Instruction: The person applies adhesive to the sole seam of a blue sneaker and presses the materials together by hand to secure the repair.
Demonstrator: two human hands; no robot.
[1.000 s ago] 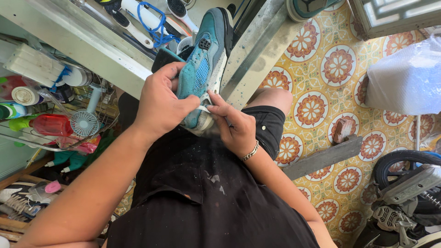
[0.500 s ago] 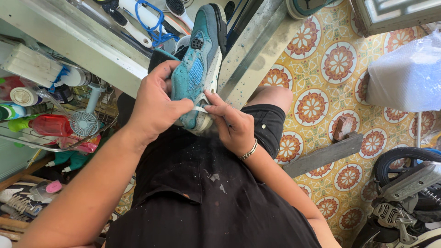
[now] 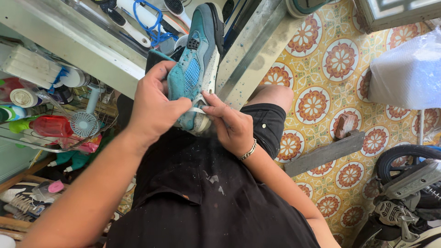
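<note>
So the person's sitting down with a teal high-top sneaker (image 3: 195, 69) propped on their lap, toe end pointing up toward 12 o'clock and the heel down by their hands. The left hand (image 3: 154, 108) is wrapped around the left side of the shoe, fingers closed on the upper, thumb reaching across toward the heel. The right hand (image 3: 229, 124) sits at about 4 o'clock from the shoe, fingertips pinching a thin white strip (image 3: 196, 110) that runs across the heel end, looks like tape but I can't say for sure. Both hands are close together, nearly touching at that strip. There's a metal bracelet (image 3: 248, 151) on the right wrist.

They're wearing a black apron (image 3: 202, 202) with some pale flecks on it, and black shorts (image 3: 268, 126) over the right knee.

Up at 11 o'clock there's a grey surface (image 3: 69, 36) with long-handled brushes (image 3: 133, 25) and a blue cord on it. Over at 9 o'clock a wire rack (image 3: 55, 138) is crammed with bottles, a red spray bottle (image 3: 46, 126) and a little handheld fan (image 3: 85, 124). The floor (image 3: 330, 82) off to the right is yellow tile with round orange flower patterns, a clear plastic bag (image 3: 409, 69) at 2 o'clock, and a black tyre (image 3: 409, 158) down at 4 o'clock.
</note>
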